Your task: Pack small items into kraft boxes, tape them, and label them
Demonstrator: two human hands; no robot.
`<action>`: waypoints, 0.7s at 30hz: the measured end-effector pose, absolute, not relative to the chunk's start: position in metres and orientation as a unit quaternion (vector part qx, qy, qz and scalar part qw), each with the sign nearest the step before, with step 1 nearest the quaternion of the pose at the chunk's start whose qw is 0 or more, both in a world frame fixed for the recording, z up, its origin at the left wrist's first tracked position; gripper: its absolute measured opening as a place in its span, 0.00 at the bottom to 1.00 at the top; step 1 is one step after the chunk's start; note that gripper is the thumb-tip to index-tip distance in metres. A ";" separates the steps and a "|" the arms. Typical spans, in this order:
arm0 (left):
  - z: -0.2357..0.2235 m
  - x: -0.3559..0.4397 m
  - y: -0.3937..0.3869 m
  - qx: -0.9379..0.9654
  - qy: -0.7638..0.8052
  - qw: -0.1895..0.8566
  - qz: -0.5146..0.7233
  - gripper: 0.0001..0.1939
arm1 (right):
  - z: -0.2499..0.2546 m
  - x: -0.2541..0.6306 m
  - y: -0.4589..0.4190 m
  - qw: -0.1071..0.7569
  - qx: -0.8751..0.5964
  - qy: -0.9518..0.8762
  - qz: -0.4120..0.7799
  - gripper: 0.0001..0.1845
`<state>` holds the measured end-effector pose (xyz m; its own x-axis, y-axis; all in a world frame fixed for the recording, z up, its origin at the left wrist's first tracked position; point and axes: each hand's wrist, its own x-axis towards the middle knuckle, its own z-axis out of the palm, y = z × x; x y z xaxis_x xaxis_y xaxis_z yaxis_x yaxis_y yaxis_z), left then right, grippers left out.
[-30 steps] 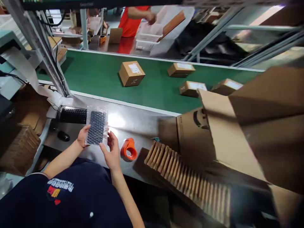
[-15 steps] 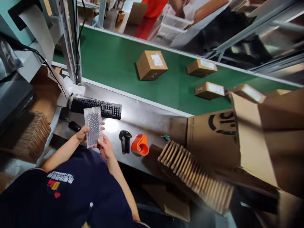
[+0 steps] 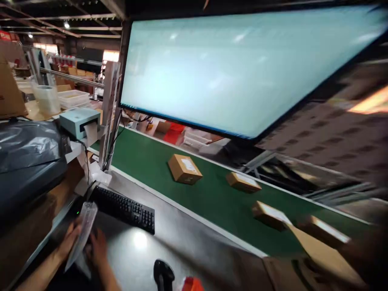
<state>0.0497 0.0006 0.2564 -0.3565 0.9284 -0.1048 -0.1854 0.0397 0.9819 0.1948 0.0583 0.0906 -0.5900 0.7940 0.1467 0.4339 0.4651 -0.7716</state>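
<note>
A clear bubble-wrap pouch [image 3: 83,232] is held up at the lower left, tilted and seen nearly edge-on. My left hand [image 3: 70,239] grips its left side. At the right edge of the pouch is my right hand [image 3: 98,247], its fingers dark and blurred against it. Whatever the pouch may contain cannot be made out. Just beyond my hands lies a black keyboard [image 3: 125,208]. A black handheld scanner [image 3: 163,275] stands on the metal table to the right, beside an orange tape dispenser [image 3: 192,284] cut off by the lower edge.
A large lit monitor [image 3: 206,72] hangs above a green conveyor belt [image 3: 209,202]. Several cartons ride there, including a labelled brown box [image 3: 184,169]. An open cardboard box [image 3: 327,254] stands at lower right. A label printer [image 3: 79,120] and black plastic-covered equipment [image 3: 28,151] occupy the left.
The view has swung upward, bringing the monitor into sight. The pouch has turned from facing me to nearly edge-on and, with my hands, sits lower left in view.
</note>
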 end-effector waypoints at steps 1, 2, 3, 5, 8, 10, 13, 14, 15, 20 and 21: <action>0.270 0.046 0.001 0.338 0.573 0.431 0.610 0.38 | 0.110 0.191 0.056 0.257 -0.390 -0.796 0.386 0.39; 0.280 0.041 0.003 0.389 0.575 0.367 0.619 0.41 | 0.130 0.190 0.057 0.281 -0.414 -0.763 0.409 0.36; 0.287 0.035 0.005 0.459 0.565 0.302 0.616 0.47 | 0.151 0.190 0.059 0.318 -0.442 -0.722 0.427 0.34; 0.294 0.020 0.008 0.502 0.568 0.263 0.597 0.53 | 0.197 0.197 0.066 0.418 -0.476 -0.633 0.445 0.30; 0.298 0.004 0.008 0.633 0.541 0.118 0.541 0.50 | 0.279 0.221 0.073 0.540 -0.434 -0.573 0.438 0.18; 0.302 0.000 0.008 0.707 0.499 -0.008 0.500 0.49 | 0.339 0.242 0.071 0.570 -0.368 -0.611 0.407 0.11; 0.307 0.003 0.014 0.747 0.463 -0.101 0.465 0.50 | 0.410 0.260 0.062 0.494 -0.327 -0.735 0.329 0.05; 0.309 0.006 0.018 0.754 0.453 -0.113 0.463 0.49 | 0.424 0.262 0.060 0.450 -0.330 -0.770 0.309 0.04; 0.310 0.009 0.023 0.758 0.442 -0.123 0.465 0.47 | 0.433 0.261 0.059 0.406 -0.338 -0.796 0.296 0.04; 0.311 0.029 0.039 0.755 0.418 -0.159 0.480 0.50 | 0.430 0.257 0.064 0.289 -0.391 -0.789 0.376 0.04; 0.311 0.031 0.039 0.755 0.429 -0.154 0.471 0.53 | 0.427 0.260 0.064 0.294 -0.401 -0.767 0.405 0.05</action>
<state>0.0312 0.0391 0.3106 0.1877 0.5019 0.8443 0.7930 -0.5847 0.1712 0.2596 0.0642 0.4270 -0.5059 0.8532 0.1269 0.3760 0.3505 -0.8578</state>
